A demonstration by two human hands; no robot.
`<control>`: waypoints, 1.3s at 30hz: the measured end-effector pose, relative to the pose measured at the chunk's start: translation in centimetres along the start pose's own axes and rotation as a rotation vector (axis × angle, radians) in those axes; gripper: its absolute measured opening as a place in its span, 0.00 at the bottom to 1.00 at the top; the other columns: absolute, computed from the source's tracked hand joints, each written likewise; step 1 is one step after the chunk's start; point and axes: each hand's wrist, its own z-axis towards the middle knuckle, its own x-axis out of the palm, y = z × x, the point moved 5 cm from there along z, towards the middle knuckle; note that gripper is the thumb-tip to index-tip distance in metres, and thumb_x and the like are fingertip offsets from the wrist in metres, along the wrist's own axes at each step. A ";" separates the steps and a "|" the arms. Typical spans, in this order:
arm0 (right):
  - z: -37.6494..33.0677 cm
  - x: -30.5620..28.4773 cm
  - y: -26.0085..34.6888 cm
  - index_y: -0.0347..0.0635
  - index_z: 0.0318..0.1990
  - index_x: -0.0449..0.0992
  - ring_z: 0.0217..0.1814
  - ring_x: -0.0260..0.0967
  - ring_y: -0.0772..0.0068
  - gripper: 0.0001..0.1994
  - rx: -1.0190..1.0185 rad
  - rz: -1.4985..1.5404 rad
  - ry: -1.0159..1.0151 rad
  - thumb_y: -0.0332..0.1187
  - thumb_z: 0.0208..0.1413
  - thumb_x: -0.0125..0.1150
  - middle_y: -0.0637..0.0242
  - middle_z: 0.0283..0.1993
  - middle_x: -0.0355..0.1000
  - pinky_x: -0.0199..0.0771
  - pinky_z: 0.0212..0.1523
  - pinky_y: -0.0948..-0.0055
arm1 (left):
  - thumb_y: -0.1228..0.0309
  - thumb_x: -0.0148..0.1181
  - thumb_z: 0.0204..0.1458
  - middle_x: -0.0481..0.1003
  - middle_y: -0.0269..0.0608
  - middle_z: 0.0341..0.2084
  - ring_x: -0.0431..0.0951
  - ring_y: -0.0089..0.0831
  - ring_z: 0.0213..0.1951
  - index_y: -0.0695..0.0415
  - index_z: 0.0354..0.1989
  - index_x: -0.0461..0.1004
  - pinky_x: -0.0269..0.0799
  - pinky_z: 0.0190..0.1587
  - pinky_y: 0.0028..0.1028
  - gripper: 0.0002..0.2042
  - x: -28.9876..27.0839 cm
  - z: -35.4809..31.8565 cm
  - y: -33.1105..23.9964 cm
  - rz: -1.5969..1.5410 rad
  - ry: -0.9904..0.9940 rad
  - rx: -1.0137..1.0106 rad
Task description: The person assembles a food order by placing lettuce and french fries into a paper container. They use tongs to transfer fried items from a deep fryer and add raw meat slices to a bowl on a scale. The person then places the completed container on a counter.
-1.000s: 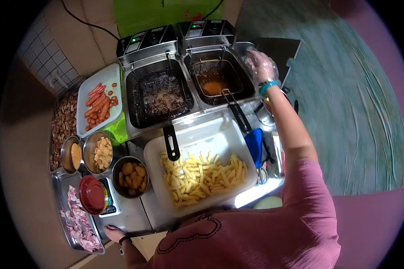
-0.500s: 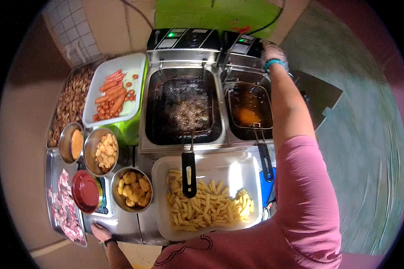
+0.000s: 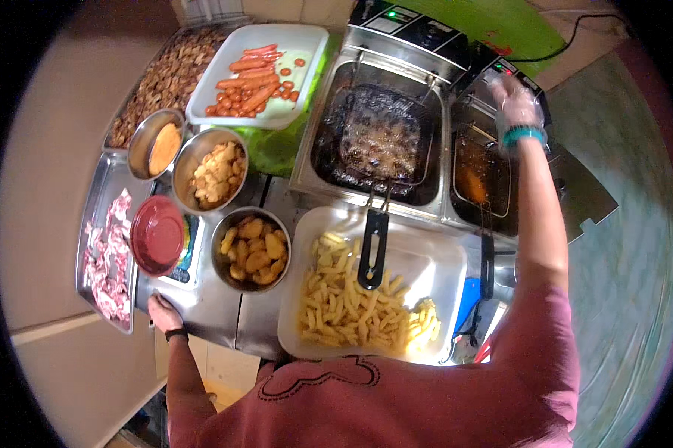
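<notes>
A double-basin deep fryer [image 3: 444, 149], shiny steel with black control panels, stands at the far right of a metal tabletop [image 3: 209, 313]. Dark oil bubbles into foam in its left basin; in the right basin, one patch of oil looks amber. Each basin holds a wire basket, its black handle [image 3: 374, 254] pointing near.

Just nearer, a white plastic tub [image 3: 418, 269] holds ridged yellow fries [image 3: 344, 299]. Far left, a white tray [image 3: 310, 48] carries smooth orange-red sausages [image 3: 254, 86], long and rounded. To its left lies a bed of coarse brown pieces [image 3: 172, 78]. Near left, a shallow steel tray [image 3: 105, 179] holds pink, stringy raw meat [image 3: 108, 261].

Three round steel bowls [image 3: 235, 220] contain browned nuggets [image 3: 254, 250], craggy golden pieces [image 3: 218, 175] and a flat orange patty [image 3: 164, 149]. Near them sits a red bowl [image 3: 157, 235].

The right hand [image 3: 517, 104], in a clear crinkled glove, is at the fryer's right panel, fingers bent; whether they grip anything, I cannot tell. The left hand [image 3: 162, 313] rests at the tabletop's near-left edge, its finger spread unclear.
</notes>
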 end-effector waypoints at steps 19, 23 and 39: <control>-26.1 5.7 6.0 0.45 0.53 0.65 0.38 0.66 0.71 0.21 0.133 0.353 0.488 0.41 0.52 0.54 0.65 0.40 0.71 0.65 0.42 0.73 | 0.71 0.48 0.47 0.70 0.48 0.25 0.70 0.45 0.32 0.58 0.27 0.69 0.65 0.36 0.40 0.05 -2.3 -0.7 0.1 -0.299 -0.176 0.003; -26.7 0.3 13.3 0.46 0.60 0.57 0.49 0.62 0.73 0.24 0.071 0.749 0.200 0.39 0.55 0.51 0.61 0.50 0.66 0.60 0.51 0.73 | 0.73 0.50 0.46 0.69 0.46 0.25 0.69 0.44 0.32 0.58 0.28 0.68 0.64 0.35 0.38 0.03 -3.7 -0.4 -0.4 -0.443 -0.101 0.021; -34.7 19.6 68.9 0.42 0.60 0.54 0.61 0.51 0.50 0.40 -1.010 0.532 0.756 0.46 0.39 0.64 0.49 0.59 0.54 0.51 0.60 0.60 | 0.70 0.49 0.48 0.66 0.46 0.30 0.68 0.44 0.36 0.58 0.32 0.67 0.67 0.37 0.37 0.06 -2.7 3.5 4.1 -0.662 0.112 0.405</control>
